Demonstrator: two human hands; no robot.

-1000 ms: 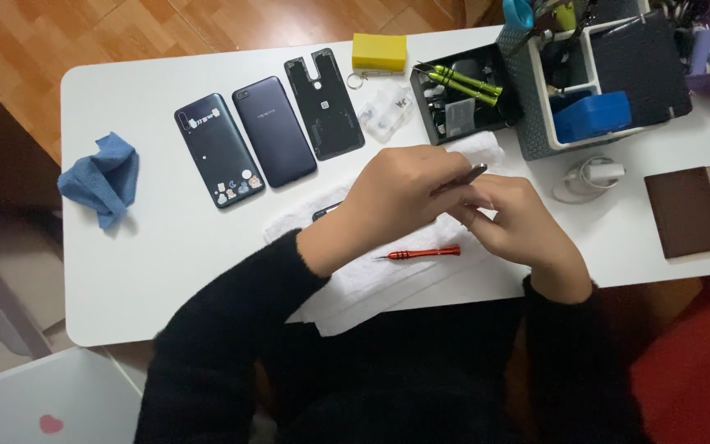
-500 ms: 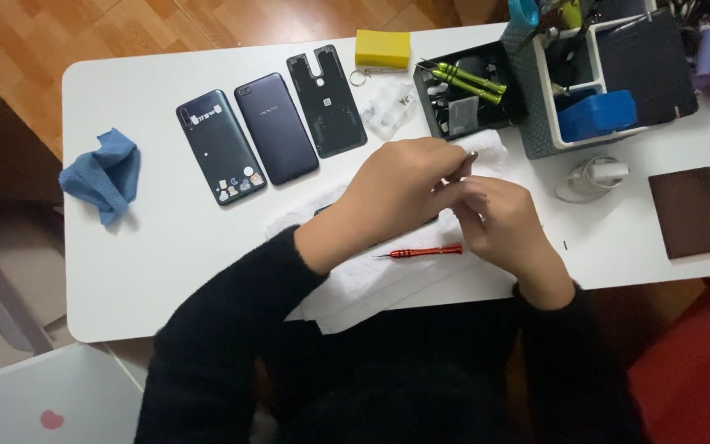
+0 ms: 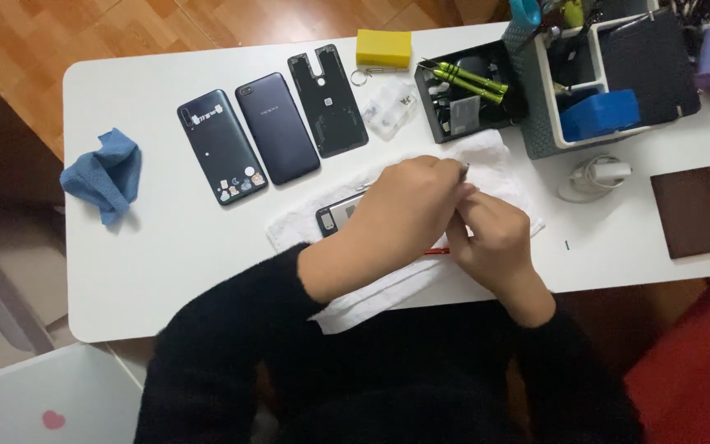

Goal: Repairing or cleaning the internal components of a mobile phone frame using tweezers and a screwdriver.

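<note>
While both hands meet over the white cloth (image 3: 499, 156) on the tabletop (image 3: 166, 247), the left hand (image 3: 400, 210) covers an opened phone (image 3: 334, 218), its fingers pinched on a thin metal tool (image 3: 463, 169), and the right hand (image 3: 495, 234) curls closed beside it.

Laid out on one white tabletop (image 3: 166, 279): three phone back covers (image 3: 277, 127) in a row, two green-handled screwdrivers (image 3: 463, 79), one blue cloth (image 3: 104, 173), one yellow block (image 3: 384, 48), one brown pad (image 3: 693, 211), one white towel (image 3: 355, 288), one white charger (image 3: 597, 174), one partly hidden phone (image 3: 334, 218). Two hands (image 3: 421, 214) above.
</note>
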